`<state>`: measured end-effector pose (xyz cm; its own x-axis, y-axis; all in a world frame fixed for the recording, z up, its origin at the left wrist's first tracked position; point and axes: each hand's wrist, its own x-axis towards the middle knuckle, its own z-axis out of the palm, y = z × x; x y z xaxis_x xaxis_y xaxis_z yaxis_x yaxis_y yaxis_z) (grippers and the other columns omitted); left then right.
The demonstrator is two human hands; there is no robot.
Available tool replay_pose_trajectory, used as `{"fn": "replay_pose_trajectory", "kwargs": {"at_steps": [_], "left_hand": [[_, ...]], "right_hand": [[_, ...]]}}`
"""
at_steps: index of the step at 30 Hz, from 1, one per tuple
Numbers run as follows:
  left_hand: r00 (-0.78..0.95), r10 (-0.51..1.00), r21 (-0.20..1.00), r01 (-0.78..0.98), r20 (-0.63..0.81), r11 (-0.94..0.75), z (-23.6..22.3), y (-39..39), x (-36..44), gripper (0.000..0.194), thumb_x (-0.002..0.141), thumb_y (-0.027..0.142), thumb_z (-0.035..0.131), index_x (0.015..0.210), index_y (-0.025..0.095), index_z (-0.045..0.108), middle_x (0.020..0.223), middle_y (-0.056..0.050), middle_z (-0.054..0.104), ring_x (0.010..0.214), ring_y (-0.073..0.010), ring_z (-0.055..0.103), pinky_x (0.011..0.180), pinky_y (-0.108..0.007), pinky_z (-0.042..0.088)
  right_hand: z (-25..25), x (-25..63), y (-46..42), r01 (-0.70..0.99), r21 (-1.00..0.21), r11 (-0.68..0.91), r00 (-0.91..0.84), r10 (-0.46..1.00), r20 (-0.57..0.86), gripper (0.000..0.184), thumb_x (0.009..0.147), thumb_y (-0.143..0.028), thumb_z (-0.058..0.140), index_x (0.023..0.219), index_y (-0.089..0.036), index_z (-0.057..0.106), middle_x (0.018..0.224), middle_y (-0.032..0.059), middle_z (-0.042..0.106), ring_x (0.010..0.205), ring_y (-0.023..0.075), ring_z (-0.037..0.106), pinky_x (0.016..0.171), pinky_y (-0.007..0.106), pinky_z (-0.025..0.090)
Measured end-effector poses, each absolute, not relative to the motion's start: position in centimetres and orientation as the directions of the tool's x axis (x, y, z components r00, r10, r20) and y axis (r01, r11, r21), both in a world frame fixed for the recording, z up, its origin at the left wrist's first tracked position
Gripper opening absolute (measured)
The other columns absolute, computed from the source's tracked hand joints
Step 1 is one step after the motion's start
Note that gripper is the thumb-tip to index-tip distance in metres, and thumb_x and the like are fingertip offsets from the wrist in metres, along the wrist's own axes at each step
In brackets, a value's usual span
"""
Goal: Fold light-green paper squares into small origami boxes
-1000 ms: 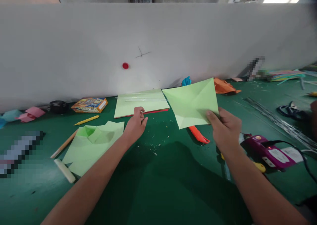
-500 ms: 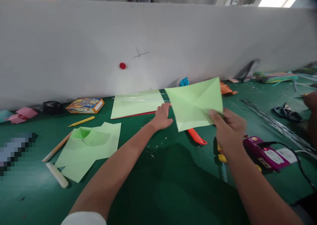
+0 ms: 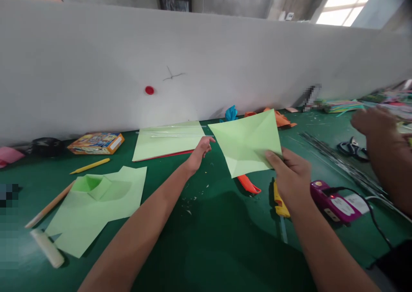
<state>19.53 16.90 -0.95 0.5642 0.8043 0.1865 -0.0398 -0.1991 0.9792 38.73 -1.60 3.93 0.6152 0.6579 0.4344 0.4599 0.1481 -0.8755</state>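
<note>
Item: creased pale-green sheet [image 3: 247, 146], held above the worktop [image 3: 212, 236], its lower-right corner gripped between thumb and fingers of the right hand [image 3: 292, 170]. Left hand [image 3: 199, 155]: loosely curled, forefinger extended, nothing seen in it; beside the right end of a green paper stack [image 3: 169, 139], contact undeterminable.

Edges and room: the sheet's left corner stands near the left fingertips; its lower edge overlaps the view of a red cutter [image 3: 249, 185]. Between the forearms, a stretch of worktop with pale scraps. Right forearm bordered by a yellow tool [image 3: 280, 200] and a purple device [image 3: 337, 202].

Surface and room: green, glossy worktop against a pale wall [image 3: 96, 60]; beyond it, one bright window [image 3: 347, 4].

Count: sheet in hand, 1; paper stack, 1; green cut-out [image 3: 96, 206], 1; yellow pen [image 3: 90, 166], 1; printed box [image 3: 96, 143], 1; wooden stick [image 3: 49, 205], 1; white cylinder [image 3: 48, 248], 1; another person's hand [image 3: 375, 120] at right, 1.
</note>
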Motion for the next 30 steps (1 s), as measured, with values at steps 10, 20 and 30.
{"fn": "replay_pose_trajectory", "kwargs": {"at_steps": [10, 20, 30], "left_hand": [[0.576, 0.805, 0.983, -0.178, 0.140, -0.043, 1.5, 14.9, 14.5, 0.057, 0.094, 0.072, 0.040, 0.100, 0.020, 0.061, 0.065, 0.003, 0.037, 0.053, -0.0135, 0.037, 0.051, -0.027, 0.035], [0.256, 0.907, 0.910, 0.162, 0.335, -0.382, -1.2, 3.4, 2.4, 0.025, 0.094, 0.029, 0.061, 0.116, 0.026, 0.049, 0.106, -0.005, 0.058, 0.069, -0.0144, 0.056, 0.062, -0.033, 0.048], [0.793, 0.439, -0.021, 0.493, 0.423, -0.870, 1.0, -0.4, 0.9, 0.047, 0.097, 0.013, 0.049, 0.140, 0.033, 0.056, 0.140, -0.003, 0.064, 0.134, -0.0275, 0.053, 0.113, -0.049, 0.029]], "right_hand": [[3.4, 38.1, -1.3, 0.427, -0.891, 0.153, 0.518, 0.766, 0.380, 0.026, 0.085, -0.044, 0.068, 0.073, -0.021, 0.068, 0.063, -0.0034, 0.052, 0.059, 0.0144, 0.044, 0.053, 0.027, 0.033], [2.6, 31.5, -2.0, 0.537, -0.827, 0.164, 0.095, 0.963, 0.252, 0.039, 0.091, -0.045, 0.055, 0.062, -0.021, 0.046, 0.059, -0.0043, 0.038, 0.055, 0.0118, 0.038, 0.050, 0.024, 0.030], [0.6, 29.3, -2.4, 0.389, -0.912, 0.129, -0.004, 0.990, 0.138, 0.046, 0.090, -0.035, 0.059, 0.135, -0.025, 0.061, 0.095, 0.0052, 0.072, 0.089, 0.0257, 0.069, 0.078, 0.037, 0.057]]}}
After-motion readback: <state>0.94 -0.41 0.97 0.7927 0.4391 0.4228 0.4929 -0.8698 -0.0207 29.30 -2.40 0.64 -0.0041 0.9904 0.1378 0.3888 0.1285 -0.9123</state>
